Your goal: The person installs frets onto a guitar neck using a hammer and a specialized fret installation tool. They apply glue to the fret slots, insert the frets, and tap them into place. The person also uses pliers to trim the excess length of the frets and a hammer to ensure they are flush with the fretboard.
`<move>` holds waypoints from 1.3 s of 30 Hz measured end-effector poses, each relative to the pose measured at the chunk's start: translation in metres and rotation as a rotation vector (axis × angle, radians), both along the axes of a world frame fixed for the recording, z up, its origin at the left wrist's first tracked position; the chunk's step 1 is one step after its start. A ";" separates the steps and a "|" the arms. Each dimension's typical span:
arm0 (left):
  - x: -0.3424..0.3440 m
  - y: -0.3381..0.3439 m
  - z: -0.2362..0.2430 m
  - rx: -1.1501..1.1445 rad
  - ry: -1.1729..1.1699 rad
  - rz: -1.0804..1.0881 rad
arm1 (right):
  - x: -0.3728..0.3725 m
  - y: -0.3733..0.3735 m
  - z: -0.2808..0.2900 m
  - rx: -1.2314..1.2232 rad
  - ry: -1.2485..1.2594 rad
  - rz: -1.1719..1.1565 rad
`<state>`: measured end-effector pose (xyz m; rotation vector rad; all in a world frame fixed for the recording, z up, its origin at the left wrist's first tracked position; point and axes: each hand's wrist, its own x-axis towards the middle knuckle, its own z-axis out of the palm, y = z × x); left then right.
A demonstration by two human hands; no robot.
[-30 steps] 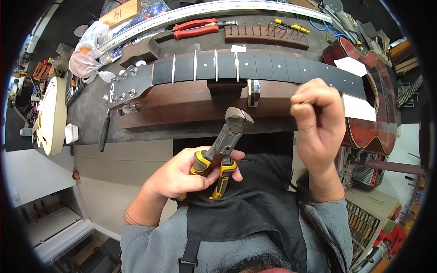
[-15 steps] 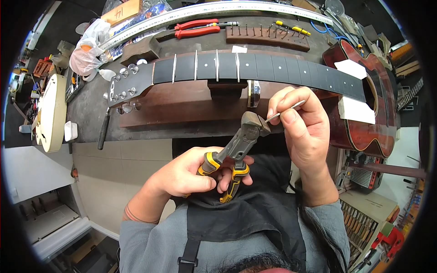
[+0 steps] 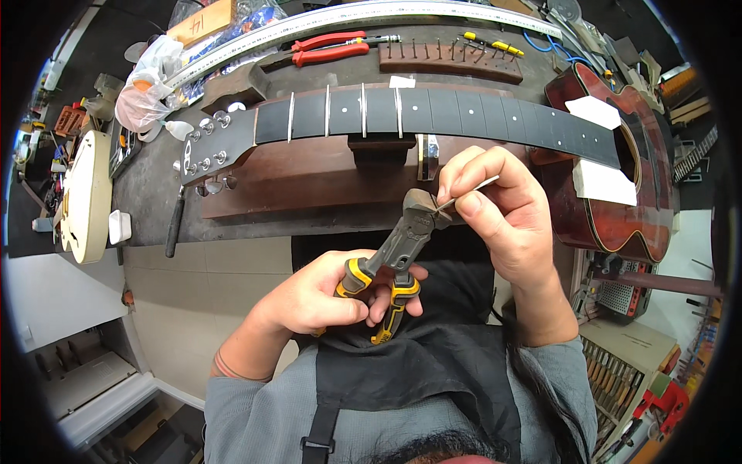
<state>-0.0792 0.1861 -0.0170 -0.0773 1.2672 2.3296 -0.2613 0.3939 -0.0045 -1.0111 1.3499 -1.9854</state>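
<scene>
Dark grey flat workbench (image 3: 151,213) beneath everything. Long matte-black fretboard (image 3: 440,112) with pale dots as landmark; glossy red wooden guitar body (image 3: 655,155) at its right end. Long dark-brown wooden block (image 3: 286,185) on the fretboard's near side. Dark steel end-cutting pincers (image 3: 406,243), yellow-and-black handles (image 3: 398,298), also that side. Left hand (image 3: 328,290) clamped round the handles, farther from the fretboard. Right hand (image 3: 502,213) nearer the fretboard, apart from the left, pinching thin silver metal rod (image 3: 485,184) on the fretboard's near side; rod tip at the pincers' head, cannot tell if bitten
</scene>
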 end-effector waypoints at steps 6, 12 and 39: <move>0.000 0.009 0.004 -0.059 -0.034 0.085 | -0.008 0.006 0.007 0.158 0.225 -0.046; 0.000 0.011 0.003 -0.058 -0.044 0.090 | -0.011 0.006 0.017 0.258 0.580 -0.154; 0.009 0.019 -0.003 -0.019 -0.057 0.098 | -0.008 0.004 0.016 0.373 1.446 -0.523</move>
